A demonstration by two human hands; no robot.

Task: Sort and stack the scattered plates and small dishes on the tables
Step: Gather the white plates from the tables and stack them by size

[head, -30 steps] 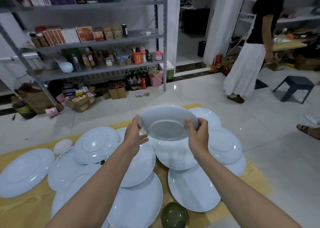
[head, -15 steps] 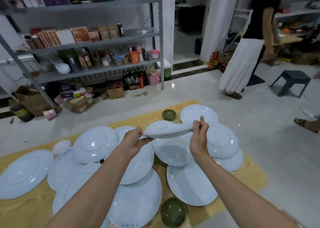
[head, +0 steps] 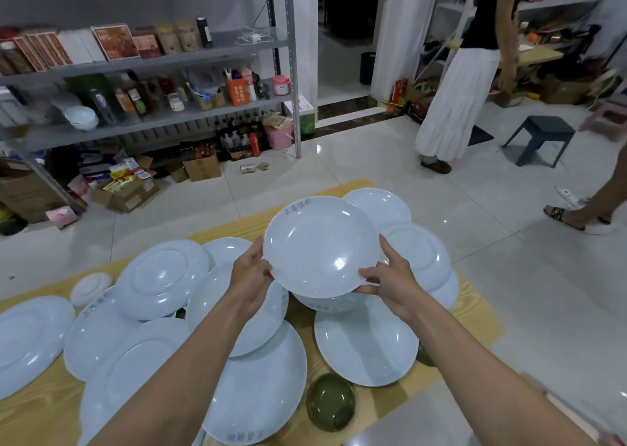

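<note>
Glossy white plate [head: 319, 248], face-up, tilted, above scattered overlapping plates [head: 366, 347] on wooden table [head: 40, 408]

Both bare forearms reach forward, elbows low, wrists closing in toward each other. Left grip [head: 252, 276] curls on the left rim of a white plate [head: 319, 245], thumb on the upper face. Right grip [head: 393, 279] pinches the near right rim, thumb on top, fingers spread along the edge and beneath.

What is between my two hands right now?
A white plate, held by its rim in the left hand and right hand, seen in the head view.
</note>
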